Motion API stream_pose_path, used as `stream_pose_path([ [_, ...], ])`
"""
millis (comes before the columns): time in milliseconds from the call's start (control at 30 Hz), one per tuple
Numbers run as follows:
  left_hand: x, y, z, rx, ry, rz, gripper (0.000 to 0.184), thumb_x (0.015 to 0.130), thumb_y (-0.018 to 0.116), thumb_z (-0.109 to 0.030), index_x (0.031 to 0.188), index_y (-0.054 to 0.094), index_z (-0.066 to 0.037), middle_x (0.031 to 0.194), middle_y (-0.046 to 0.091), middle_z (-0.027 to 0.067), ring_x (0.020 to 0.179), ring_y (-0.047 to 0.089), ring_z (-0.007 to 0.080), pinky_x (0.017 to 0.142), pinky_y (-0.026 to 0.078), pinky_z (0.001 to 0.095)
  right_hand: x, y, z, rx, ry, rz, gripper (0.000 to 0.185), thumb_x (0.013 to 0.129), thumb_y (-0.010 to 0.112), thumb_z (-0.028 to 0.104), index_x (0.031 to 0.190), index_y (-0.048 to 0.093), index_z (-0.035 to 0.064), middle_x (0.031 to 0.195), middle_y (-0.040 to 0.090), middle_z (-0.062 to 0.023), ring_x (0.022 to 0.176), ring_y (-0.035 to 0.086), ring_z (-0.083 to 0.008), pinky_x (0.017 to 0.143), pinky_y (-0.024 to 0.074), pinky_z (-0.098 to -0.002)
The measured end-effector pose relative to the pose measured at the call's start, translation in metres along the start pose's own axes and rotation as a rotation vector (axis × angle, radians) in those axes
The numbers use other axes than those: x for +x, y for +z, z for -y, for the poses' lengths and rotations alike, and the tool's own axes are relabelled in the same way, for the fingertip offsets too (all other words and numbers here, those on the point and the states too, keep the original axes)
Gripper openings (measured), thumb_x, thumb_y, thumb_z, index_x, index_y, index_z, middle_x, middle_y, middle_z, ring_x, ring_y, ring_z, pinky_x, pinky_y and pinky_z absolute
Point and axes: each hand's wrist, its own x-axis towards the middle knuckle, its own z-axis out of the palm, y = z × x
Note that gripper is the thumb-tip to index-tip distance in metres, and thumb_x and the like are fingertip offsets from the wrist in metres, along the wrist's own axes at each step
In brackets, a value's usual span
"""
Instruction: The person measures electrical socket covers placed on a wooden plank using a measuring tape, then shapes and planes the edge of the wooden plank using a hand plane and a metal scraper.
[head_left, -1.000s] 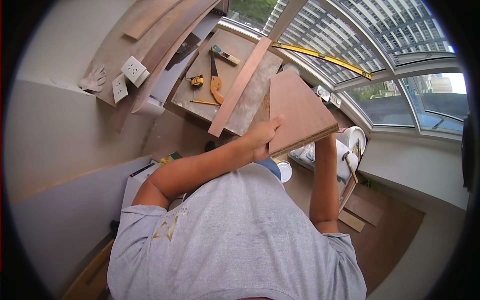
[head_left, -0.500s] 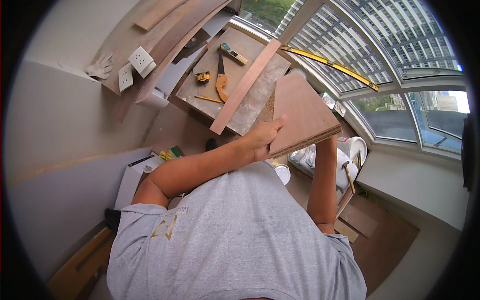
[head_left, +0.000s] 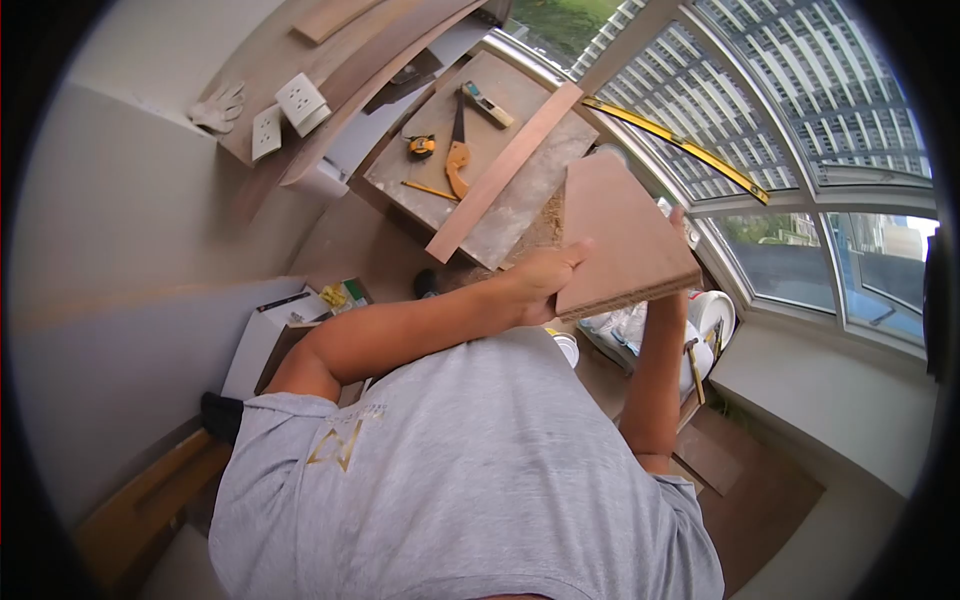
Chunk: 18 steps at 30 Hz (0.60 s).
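Note:
A cut piece of wood board (head_left: 625,235) with a reddish face and a rough, layered-looking edge is held up in front of my chest. My left hand (head_left: 548,284) grips its near left corner, thumb on the top face and fingers underneath. At the right edge my right hand (head_left: 679,222) holds the board from below and behind. Only a fingertip or thumb shows above that edge; the rest is hidden. Beyond the board, a long wood strip (head_left: 505,172) lies across a worktable (head_left: 400,185), with a handsaw (head_left: 457,150) beside it.
On the worktable are a tape measure (head_left: 421,147), a pencil (head_left: 430,190) and a block-shaped tool with a blue end (head_left: 488,105). A yellow spirit level (head_left: 680,145) leans at the window. White sockets (head_left: 300,104) and a glove (head_left: 218,107) lie at left. A hammer (head_left: 695,370) rests near a white bucket (head_left: 712,318).
The board has shifted slightly right in view and turned a little. A digit of my right hand now shows over its right edge. The whole view has moved slightly.

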Motion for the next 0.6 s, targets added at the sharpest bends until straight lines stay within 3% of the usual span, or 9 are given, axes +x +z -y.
stream_pose_path([
  [100,0.0,-0.01,0.004,0.127,-0.007,-0.021,0.047,0.109,0.047,-0.034,0.133,0.052,0.006,0.12,0.065,0.0146,0.106,0.067,0.02,0.09,0.057,0.0354,-0.018,0.012,0.014,0.094,0.155,0.114,0.062,0.103,0.052,0.05,0.132,0.057,-0.0047,0.121,0.069,-0.0172,0.097,0.072,-0.0223,0.087,0.0571,-0.0343],
  [167,0.009,-0.017,0.004,0.221,-0.033,-0.018,0.047,0.108,0.047,-0.035,0.132,0.053,0.005,0.119,0.066,0.0142,0.105,0.067,0.0194,0.09,0.057,0.0352,-0.036,0.027,0.017,0.103,0.216,-0.004,0.057,0.102,0.057,0.045,0.131,0.057,-0.0051,0.121,0.069,-0.0173,0.1,0.072,-0.0232,0.091,0.057,-0.0364],
  [200,0.015,-0.026,0.001,0.321,-0.038,-0.013,0.047,0.108,0.048,-0.034,0.131,0.054,0.006,0.118,0.066,0.0144,0.104,0.066,0.0189,0.089,0.056,0.0349,-0.037,0.016,0.015,0.18,0.262,0.11,0.051,0.101,0.061,0.034,0.132,0.056,-0.0057,0.123,0.068,-0.0182,0.107,0.07,-0.025,0.097,0.0554,-0.039],
  [233,0.022,-0.035,-0.002,0.422,-0.041,-0.01,0.047,0.108,0.049,-0.034,0.13,0.054,0.006,0.118,0.066,0.0145,0.103,0.066,0.0183,0.088,0.056,0.0346,-0.029,-0.005,0.007,0.18,0.257,0.106,0.051,0.101,0.061,0.034,0.132,0.056,-0.0057,0.123,0.068,-0.0182,0.107,0.07,-0.025,0.097,0.0554,-0.039],
  [300,0.034,-0.048,-0.007,0.577,0.029,-0.032,0.047,0.106,0.051,-0.035,0.129,0.054,0.007,0.117,0.066,0.0149,0.101,0.066,0.0187,0.087,0.055,0.0345,-0.002,-0.057,-0.026,0.148,0.336,-0.017,0.047,0.099,0.063,0.025,0.133,0.054,-0.0064,0.125,0.067,-0.019,0.113,0.068,-0.0276,0.1,0.0541,-0.0412],
  [333,0.04,-0.057,-0.009,0.729,0.1,-0.056,0.048,0.105,0.054,-0.035,0.128,0.054,0.007,0.116,0.066,0.0153,0.1,0.065,0.019,0.087,0.054,0.0344,0.008,-0.072,-0.042,0.204,0.337,0.056,0.044,0.096,0.064,0.018,0.132,0.055,-0.0067,0.125,0.066,-0.0189,0.114,0.066,-0.0298,0.102,0.0533,-0.0434],
  [433,0.075,-0.102,-0.018,1.089,0.197,-0.153,0.051,0.101,0.059,-0.037,0.126,0.054,0.008,0.113,0.066,0.0155,0.098,0.064,0.0196,0.085,0.053,0.0348,0.039,-0.092,-0.106,0.196,0.239,0.001,0.041,0.097,0.063,0.016,0.132,0.055,-0.0031,0.125,0.066,-0.0163,0.113,0.065,-0.029,0.105,0.0509,-0.0442],
  [567,0.134,-0.189,-0.02,1.148,0.26,-0.129,0.051,0.098,0.061,-0.038,0.122,0.055,0.007,0.11,0.067,0.0166,0.095,0.065,0.0212,0.085,0.052,0.0363,0.083,-0.101,-0.196,0.274,0.22,-0.083,0.042,0.1,0.059,0.011,0.138,0.047,-0.001,0.134,0.06,-0.0155,0.122,0.06,-0.0289,0.108,0.0481,-0.0449],
  [600,0.147,-0.214,-0.02,1.256,0.269,-0.174,0.054,0.097,0.062,-0.039,0.122,0.055,0.008,0.107,0.068,0.0217,0.096,0.066,0.0266,0.085,0.052,0.0387,0.094,-0.107,-0.22,0.305,0.229,-0.148,0.043,0.1,0.057,0.009,0.141,0.044,0.0,0.137,0.058,-0.0152,0.124,0.058,-0.029,0.109,0.0472,-0.0449],
])
